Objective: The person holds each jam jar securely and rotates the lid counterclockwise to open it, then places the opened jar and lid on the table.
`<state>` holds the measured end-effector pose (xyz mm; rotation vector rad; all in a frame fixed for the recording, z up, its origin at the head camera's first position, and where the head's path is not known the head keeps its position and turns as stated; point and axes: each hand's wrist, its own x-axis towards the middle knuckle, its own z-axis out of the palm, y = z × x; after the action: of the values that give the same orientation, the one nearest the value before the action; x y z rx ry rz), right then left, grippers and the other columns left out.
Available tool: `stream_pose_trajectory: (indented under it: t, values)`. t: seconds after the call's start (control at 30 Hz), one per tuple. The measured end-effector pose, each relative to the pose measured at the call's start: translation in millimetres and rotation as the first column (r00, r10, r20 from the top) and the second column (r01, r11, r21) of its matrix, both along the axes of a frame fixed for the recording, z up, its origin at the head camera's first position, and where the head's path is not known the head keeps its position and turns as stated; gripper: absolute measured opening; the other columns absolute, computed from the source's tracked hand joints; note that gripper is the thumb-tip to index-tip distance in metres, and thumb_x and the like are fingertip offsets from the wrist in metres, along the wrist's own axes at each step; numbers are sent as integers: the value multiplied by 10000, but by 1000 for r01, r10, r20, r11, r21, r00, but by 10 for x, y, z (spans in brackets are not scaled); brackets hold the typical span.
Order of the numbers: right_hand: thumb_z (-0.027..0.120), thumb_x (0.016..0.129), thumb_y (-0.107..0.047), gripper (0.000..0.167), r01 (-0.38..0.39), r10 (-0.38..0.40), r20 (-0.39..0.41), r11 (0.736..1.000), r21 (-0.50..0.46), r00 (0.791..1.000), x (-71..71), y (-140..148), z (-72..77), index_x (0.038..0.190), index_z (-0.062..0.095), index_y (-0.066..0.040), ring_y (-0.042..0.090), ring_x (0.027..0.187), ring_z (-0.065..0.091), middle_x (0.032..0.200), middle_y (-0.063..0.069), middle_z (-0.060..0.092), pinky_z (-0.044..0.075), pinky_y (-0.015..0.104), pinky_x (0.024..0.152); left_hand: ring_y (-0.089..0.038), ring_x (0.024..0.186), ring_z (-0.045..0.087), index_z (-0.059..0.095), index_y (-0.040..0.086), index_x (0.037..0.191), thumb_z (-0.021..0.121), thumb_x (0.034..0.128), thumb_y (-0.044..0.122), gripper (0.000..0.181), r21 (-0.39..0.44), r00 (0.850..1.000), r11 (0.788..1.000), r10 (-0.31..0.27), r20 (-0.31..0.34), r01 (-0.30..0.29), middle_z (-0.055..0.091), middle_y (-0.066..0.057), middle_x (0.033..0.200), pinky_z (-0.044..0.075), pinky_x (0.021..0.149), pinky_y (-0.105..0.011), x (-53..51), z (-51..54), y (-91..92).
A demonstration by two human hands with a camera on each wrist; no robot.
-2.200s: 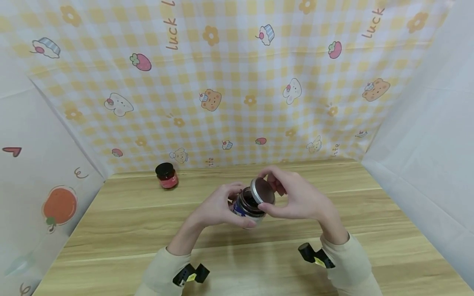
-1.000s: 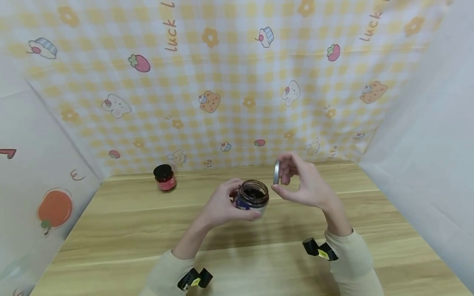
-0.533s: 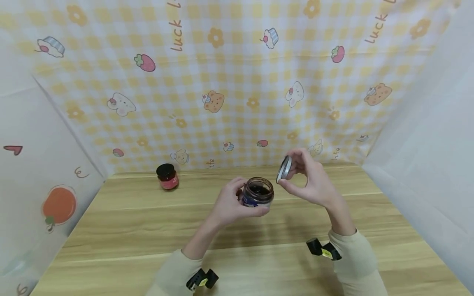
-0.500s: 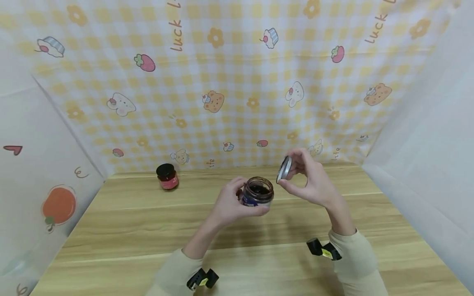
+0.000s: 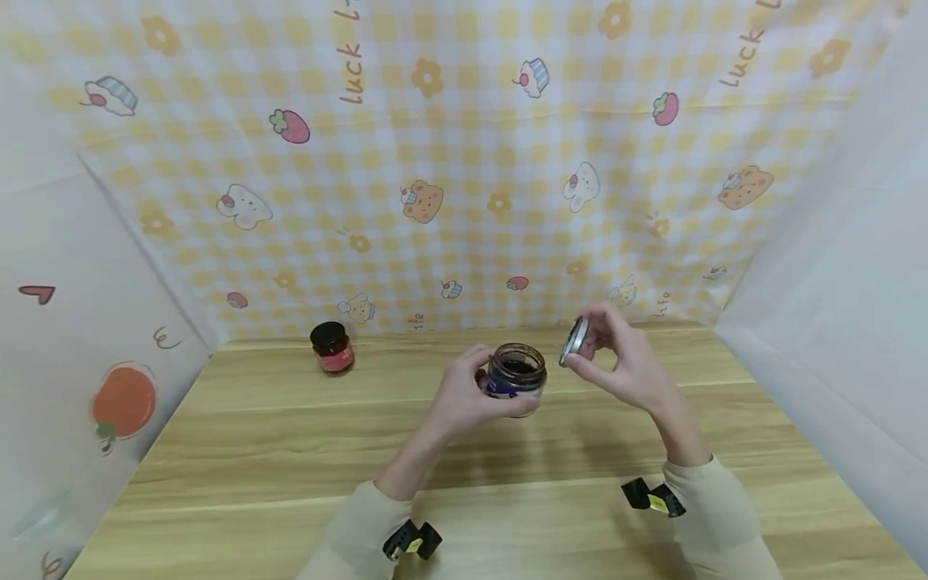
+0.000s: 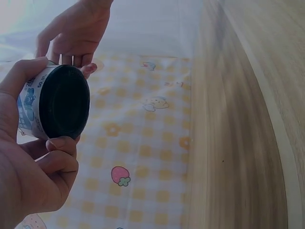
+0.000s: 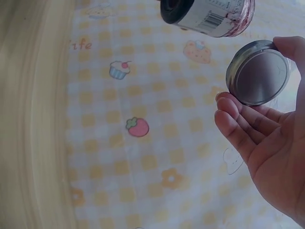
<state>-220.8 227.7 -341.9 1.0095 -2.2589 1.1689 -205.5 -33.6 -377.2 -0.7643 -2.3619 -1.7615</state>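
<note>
My left hand (image 5: 467,395) grips an uncapped glass jam jar (image 5: 516,372) above the table, its mouth up and a dark residue inside. The left wrist view shows the jar's dark base (image 6: 66,101) and its blue and white label, with my fingers wrapped round the side. To the right, my right hand (image 5: 627,358) pinches the round metal lid (image 5: 574,341) by its edge between thumb and fingers, tilted on edge and apart from the jar. In the right wrist view the lid's flat face (image 7: 261,77) is turned to the camera.
A second, smaller jar (image 5: 333,347) with a black cap and pink label stands at the back left of the wooden table (image 5: 290,451). A yellow checked cloth (image 5: 464,161) hangs behind, and pale sheets (image 5: 848,306) close off both sides.
The lid has come off the jar mouth and moved away to the right with my right hand. My left hand has brought the jar more upright and slightly right.
</note>
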Motion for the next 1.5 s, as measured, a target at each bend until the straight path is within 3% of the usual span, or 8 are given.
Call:
stream_pose_trajectory:
  t: [0.33, 0.57, 0.8, 0.9, 1.07, 1.23, 1.5]
  values:
    - [719, 860, 24, 442, 53, -53, 3, 999, 7, 999, -67, 133, -110, 1245, 505, -16, 109, 703, 561, 808, -20, 607, 496, 212, 677, -253, 827, 568, 724, 130, 1092, 926, 710, 301, 465, 6, 999, 1000, 28, 35, -29, 622, 18, 1028, 498, 644, -265, -44, -45, 68]
    - [712, 839, 71, 412, 109, -109, 16, 994, 13, 994, -88, 201, -183, 1194, 514, 4, 125, 641, 505, 787, -8, 583, 419, 268, 565, -176, 828, 551, 733, 160, 1092, 929, 699, 325, 469, -24, 999, 999, 26, 22, -25, 626, 48, 1019, 499, 656, -276, -77, -59, 108]
    - [662, 895, 53, 297, 132, -133, 40, 991, 21, 990, 84, 143, -20, 1146, 504, 44, 136, 637, 479, 779, 36, 562, 364, 243, 553, -158, 836, 557, 736, 164, 1094, 939, 690, 341, 486, -44, 997, 997, 69, 41, -67, 645, 58, 1042, 489, 658, -271, -145, -115, 164]
    - [654, 910, 43, 274, 139, -140, 45, 990, 20, 989, 92, 176, -13, 1138, 502, 52, 133, 641, 483, 773, 46, 566, 365, 234, 559, -157, 875, 572, 738, 168, 1108, 935, 689, 360, 501, -52, 995, 995, 89, 51, -86, 657, 53, 1081, 498, 680, -279, -191, -149, 190]
    - [683, 886, 64, 343, 179, -181, 87, 983, 27, 980, -34, 310, -160, 1179, 506, 54, 129, 724, 587, 816, 81, 644, 472, 185, 678, -136, 886, 589, 736, 176, 1120, 933, 681, 395, 529, -66, 990, 992, 112, 91, -106, 661, 48, 1112, 513, 719, -313, -264, -201, 232]
    - [714, 908, -12, 385, 201, -206, 126, 978, 51, 970, -177, 449, -355, 1230, 504, 10, 114, 800, 634, 869, 68, 687, 504, 174, 747, -157, 897, 572, 741, 192, 1127, 938, 671, 412, 543, -99, 987, 990, 110, 122, -98, 664, 74, 1083, 496, 722, -335, -316, -247, 267]
    - [771, 897, -134, 483, 246, -259, 234, 966, 86, 937, -209, 516, -415, 1262, 492, 15, 125, 832, 648, 937, 63, 704, 524, 214, 767, -204, 1119, 588, 735, 169, 1154, 941, 660, 427, 595, -103, 976, 987, 138, 169, -122, 677, 38, 1146, 465, 965, -452, -364, -305, 353]
